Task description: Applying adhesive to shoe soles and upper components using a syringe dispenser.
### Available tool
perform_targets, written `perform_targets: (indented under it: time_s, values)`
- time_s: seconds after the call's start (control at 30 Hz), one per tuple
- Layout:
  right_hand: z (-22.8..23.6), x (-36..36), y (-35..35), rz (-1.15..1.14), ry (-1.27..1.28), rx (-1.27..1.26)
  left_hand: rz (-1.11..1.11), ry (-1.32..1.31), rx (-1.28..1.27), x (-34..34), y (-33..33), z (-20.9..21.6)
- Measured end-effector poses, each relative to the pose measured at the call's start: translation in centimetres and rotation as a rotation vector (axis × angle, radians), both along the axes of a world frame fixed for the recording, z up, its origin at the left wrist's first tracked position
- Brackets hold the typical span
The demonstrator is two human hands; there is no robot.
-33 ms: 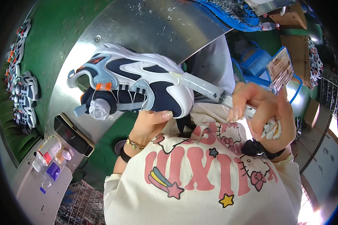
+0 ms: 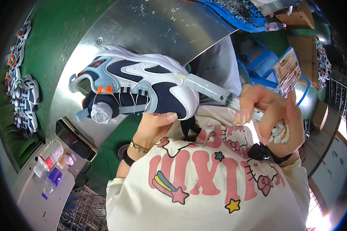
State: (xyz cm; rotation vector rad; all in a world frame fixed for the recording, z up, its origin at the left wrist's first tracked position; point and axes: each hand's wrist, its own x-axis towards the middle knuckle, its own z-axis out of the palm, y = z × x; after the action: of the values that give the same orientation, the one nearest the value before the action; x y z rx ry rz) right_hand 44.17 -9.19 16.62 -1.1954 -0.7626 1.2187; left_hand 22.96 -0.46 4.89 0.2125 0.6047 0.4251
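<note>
A sneaker (image 2: 176,99) in white, navy and light blue, with orange tabs, lies tilted on its side above my lap, toe to the right. My left hand (image 2: 154,125) grips it from below; the thumb presses near the toe and the other fingers are hidden behind it. A grey-white dial (image 2: 101,112) with thin laces sits on its tongue. In my right hand (image 2: 271,106) is a clear plastic syringe (image 2: 210,89), its tip touching the edge between upper and sole near the toe. A white lumpy wad (image 2: 279,133) with yellow streaks lies against the right palm.
A metal table (image 2: 142,34) spreads behind the shoe. On a side surface at left lie a phone (image 2: 76,138) and plastic bottles (image 2: 52,175). More sneakers (image 2: 26,102) stand far left. At right are a blue stool-like frame (image 2: 260,63) and cardboard boxes (image 2: 302,57).
</note>
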Motion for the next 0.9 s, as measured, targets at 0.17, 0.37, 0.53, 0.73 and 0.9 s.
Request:
perform_targets:
  time_s: [0.17,0.37,0.53,0.73,0.9]
  values:
    - [0.3,0.4,-0.2,-0.036,0.003,0.057,-0.009,0.005,-0.024,1.3,0.5,-0.5]
    - [1.7,1.1,-0.2,-0.036,-0.069,0.026,0.077,-0.070,0.053,4.6,2.0,-0.2]
    - [1.6,1.6,0.3,-0.020,-0.137,0.097,0.093,-0.214,0.113,7.5,3.9,0.8]
    - [1.2,1.7,0.9,0.002,-0.252,0.165,0.210,-0.296,0.218,9.4,5.1,0.3]
    - [1.1,1.8,1.6,0.060,-0.391,0.177,0.298,-0.300,0.139,10.1,5.8,1.2]
